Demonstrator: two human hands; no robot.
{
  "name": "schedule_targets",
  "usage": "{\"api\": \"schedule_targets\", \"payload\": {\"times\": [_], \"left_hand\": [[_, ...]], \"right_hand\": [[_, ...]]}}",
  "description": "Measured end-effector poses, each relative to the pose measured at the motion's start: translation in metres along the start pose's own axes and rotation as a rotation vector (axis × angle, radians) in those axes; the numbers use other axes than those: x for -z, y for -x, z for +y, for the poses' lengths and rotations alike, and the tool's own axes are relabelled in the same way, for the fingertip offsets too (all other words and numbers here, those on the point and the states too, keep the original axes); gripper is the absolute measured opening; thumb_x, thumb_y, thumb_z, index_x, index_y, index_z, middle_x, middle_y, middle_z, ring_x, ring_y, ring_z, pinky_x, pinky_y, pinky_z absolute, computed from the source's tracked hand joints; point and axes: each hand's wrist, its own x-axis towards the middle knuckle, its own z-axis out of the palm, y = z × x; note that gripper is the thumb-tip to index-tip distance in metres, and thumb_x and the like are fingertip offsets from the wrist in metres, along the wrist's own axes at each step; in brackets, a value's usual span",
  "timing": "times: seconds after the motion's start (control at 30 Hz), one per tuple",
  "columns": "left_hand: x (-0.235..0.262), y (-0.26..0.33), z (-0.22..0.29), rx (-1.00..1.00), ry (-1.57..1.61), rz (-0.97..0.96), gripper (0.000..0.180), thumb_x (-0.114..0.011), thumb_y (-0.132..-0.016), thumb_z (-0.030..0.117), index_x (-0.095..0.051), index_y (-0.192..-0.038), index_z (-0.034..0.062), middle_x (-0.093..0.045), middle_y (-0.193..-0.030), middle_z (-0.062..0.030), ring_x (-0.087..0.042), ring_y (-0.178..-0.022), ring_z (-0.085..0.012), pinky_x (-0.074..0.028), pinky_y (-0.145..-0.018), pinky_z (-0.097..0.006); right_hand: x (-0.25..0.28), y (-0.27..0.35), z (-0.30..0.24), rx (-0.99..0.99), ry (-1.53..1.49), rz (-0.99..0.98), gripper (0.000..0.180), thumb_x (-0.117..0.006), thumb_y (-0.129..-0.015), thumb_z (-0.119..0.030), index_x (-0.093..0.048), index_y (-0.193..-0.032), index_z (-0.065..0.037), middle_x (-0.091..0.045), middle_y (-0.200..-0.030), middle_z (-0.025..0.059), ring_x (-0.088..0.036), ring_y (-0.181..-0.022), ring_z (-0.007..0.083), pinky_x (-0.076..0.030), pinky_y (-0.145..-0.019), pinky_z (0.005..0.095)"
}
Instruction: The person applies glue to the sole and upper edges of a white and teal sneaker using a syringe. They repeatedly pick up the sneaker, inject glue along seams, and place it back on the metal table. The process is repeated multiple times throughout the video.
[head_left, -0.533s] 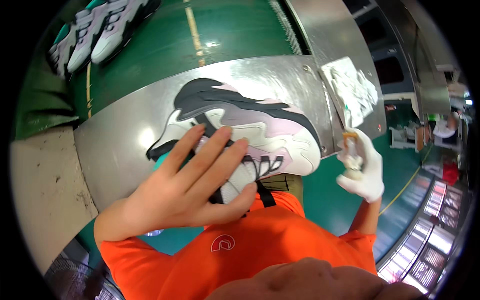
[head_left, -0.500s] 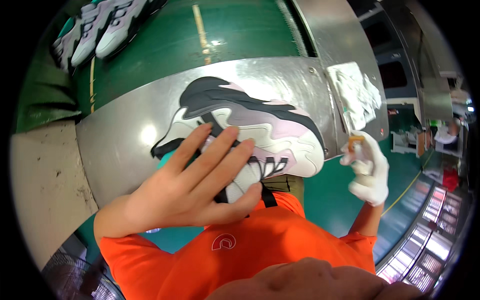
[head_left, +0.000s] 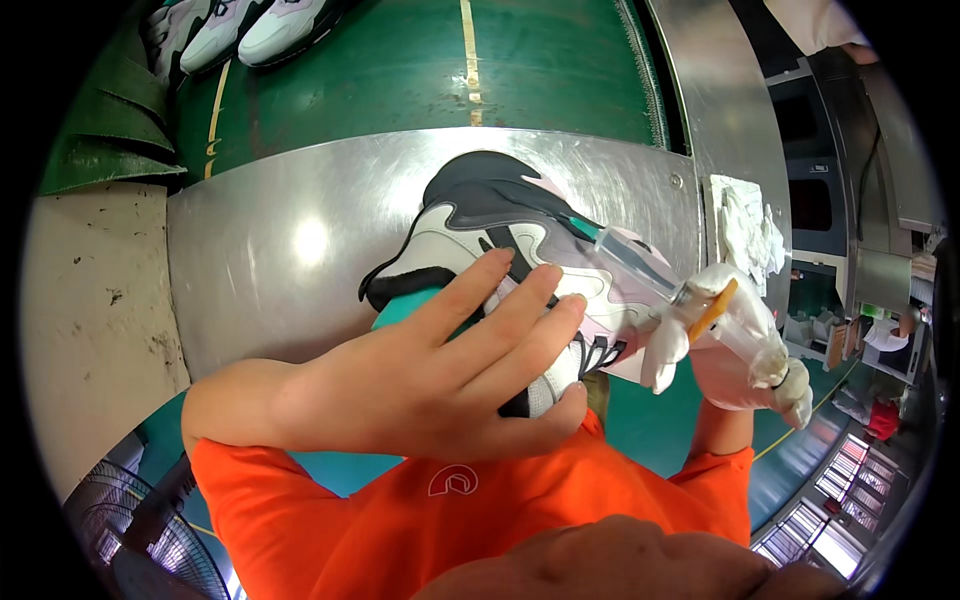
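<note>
A white, black and lilac sneaker (head_left: 490,195) lies tipped on its side on the steel plate (head_left: 240,240), with dark laces and a teal lining at the collar. My bare left hand (head_left: 460,350) grips it, fingers spread across its side and thumb by the tongue. In my white-gloved right hand (head_left: 720,340) is a clear syringe (head_left: 640,262) with an orange flange and a teal tip. The syringe is closed in the fingers, its tip at the seam between the dark sole and the upper; whether it touches is hard to tell. The sneaker's toe is partly hidden behind syringe and glove.
Beyond the plate runs a green conveyor belt (head_left: 400,80) with a yellow tape line. Several similar sneakers (head_left: 285,30) stand at its far left. A crumpled white cloth (head_left: 745,235) lies on the right metal rail. A fan (head_left: 150,530) stands at lower left.
My right hand has brought the syringe over from the right to the sole's edge, where its barrel now shows. My left hand stays on the sneaker. The view has shifted slightly.
</note>
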Motion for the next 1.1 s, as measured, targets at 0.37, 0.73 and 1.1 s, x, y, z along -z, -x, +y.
{"api": "schedule_targets", "payload": {"times": [0.37,0.73,1.1], "left_hand": [[-0.004,-0.001,-0.001,-0.006,-0.013,0.049,0.017,-0.061,-0.085,0.025,-0.052,-0.099,0.0219,-0.064,-0.113,-0.0148,-0.065,-0.1,-0.0312,-0.054,-0.089,-0.043],[-0.002,-0.001,0.0,-0.001,-0.001,0.03,0.019,-0.064,-0.083,0.025,-0.054,-0.099,0.0215,-0.063,-0.115,-0.0164,-0.065,-0.101,-0.0319,-0.053,-0.09,-0.045],[0.003,-0.004,0.002,0.021,0.035,-0.043,0.021,-0.063,-0.084,0.02,-0.055,-0.104,0.0214,-0.062,-0.122,-0.0181,-0.065,-0.106,-0.0343,-0.051,-0.093,-0.047]], "right_hand": [[0.003,0.01,0.003,-0.191,0.008,0.21,0.091,-0.078,-0.066,-0.045,-0.042,-0.132,0.007,-0.062,-0.09,0.0259,-0.067,-0.076,0.0347,-0.056,-0.067,0.0391],[0.002,0.003,-0.013,-0.062,0.073,0.055,0.11,-0.076,-0.054,-0.061,-0.044,-0.13,0.012,-0.063,-0.096,0.0259,-0.068,-0.079,0.0314,-0.055,-0.064,0.0335],[0.009,0.016,-0.038,-0.163,0.045,0.149,0.125,-0.081,-0.043,-0.058,-0.039,-0.134,0.018,-0.06,-0.114,0.027,-0.068,-0.091,0.0323,-0.057,-0.078,0.0388]]}}
